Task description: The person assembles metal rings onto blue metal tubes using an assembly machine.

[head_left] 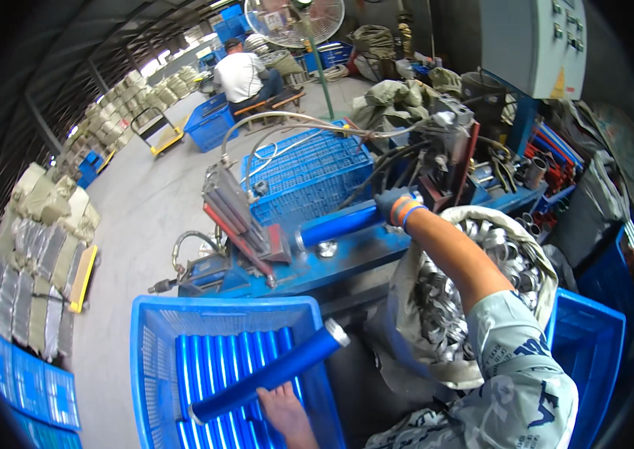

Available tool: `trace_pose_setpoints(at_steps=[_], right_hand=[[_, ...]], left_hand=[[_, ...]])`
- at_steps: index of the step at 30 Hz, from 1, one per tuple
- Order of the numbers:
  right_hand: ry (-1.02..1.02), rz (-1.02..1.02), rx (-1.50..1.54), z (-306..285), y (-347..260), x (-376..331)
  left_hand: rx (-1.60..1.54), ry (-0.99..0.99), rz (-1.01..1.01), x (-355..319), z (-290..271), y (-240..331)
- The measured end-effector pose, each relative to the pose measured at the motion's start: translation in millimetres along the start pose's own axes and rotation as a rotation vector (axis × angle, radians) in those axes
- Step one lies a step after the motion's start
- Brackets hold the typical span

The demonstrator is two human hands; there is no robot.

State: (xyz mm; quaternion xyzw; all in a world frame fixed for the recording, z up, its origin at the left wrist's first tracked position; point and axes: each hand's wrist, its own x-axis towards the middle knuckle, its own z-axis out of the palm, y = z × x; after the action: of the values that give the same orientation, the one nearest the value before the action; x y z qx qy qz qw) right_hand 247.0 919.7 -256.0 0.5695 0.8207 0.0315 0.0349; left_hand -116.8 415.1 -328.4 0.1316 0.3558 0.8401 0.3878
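Note:
My left hand is bare and closed on a blue tube with a silver metal collar on its upper right end. That tube slants over a blue crate of several more blue tubes. My right hand, in a dark glove with an orange cuff, grips the right end of a second blue tube. This one lies between the two heads of a blue bench machine, and its right end is hidden by the glove. Beside my right forearm stands a sack full of silver metal collars.
Behind the machine sits a blue slatted crate, with hoses arching over it. A grey control box hangs at the upper right. Another blue crate is right of the sack. Farther back, a seated person works near a fan.

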Motion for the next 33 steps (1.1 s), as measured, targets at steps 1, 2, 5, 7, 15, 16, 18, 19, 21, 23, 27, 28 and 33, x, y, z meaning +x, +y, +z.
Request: trace_pose_setpoints(at_steps=[1, 2, 5, 7, 15, 16, 18, 19, 21, 23, 27, 28, 33], right_hand=[[-0.044, 0.09, -0.021, 18, 26, 5], [-0.058, 0.093, -0.032, 24, 27, 14], [-0.115, -0.029, -0.119, 23, 37, 29], [0.022, -0.159, -0.026, 5, 26, 25], [0.592, -0.074, 1.124, -162, 69, -149], [0.673, -0.036, 1.056, -155, 76, -162], [0.819, 0.137, 1.165, -149, 99, -218], [0.842, 0.216, 1.227, -158, 98, -242], [1.039, 0.164, 1.103, -150, 115, -285], [1.085, 0.118, 1.255, -138, 136, -343], [1.191, 0.323, 1.233, -111, 143, -456], [1.157, 0.344, 1.179, -102, 146, -487], [1.028, 0.564, 1.072, -73, 166, -580]], left_hand=[[0.01, 0.04, -0.022, 3, 1, -5], [0.037, 0.096, -0.028, 2, -5, 1], [0.024, 0.097, -0.045, 27, -36, -2], [0.046, 0.092, 0.002, 41, -22, 4], [-0.058, -0.514, 0.22, 114, 172, -52], [-0.095, -0.54, 0.159, 130, 190, -91], [-0.017, -0.325, -0.133, 114, 306, -159], [0.001, -0.315, -0.204, 128, 325, -194], [0.052, -0.228, -0.339, 156, 344, -255], [0.076, -0.156, -0.414, 182, 339, -315], [0.103, -0.07, -0.637, 231, 314, -380], [0.138, -0.045, -0.662, 229, 316, -391], [0.269, -0.1, -0.682, 238, 311, -396]])
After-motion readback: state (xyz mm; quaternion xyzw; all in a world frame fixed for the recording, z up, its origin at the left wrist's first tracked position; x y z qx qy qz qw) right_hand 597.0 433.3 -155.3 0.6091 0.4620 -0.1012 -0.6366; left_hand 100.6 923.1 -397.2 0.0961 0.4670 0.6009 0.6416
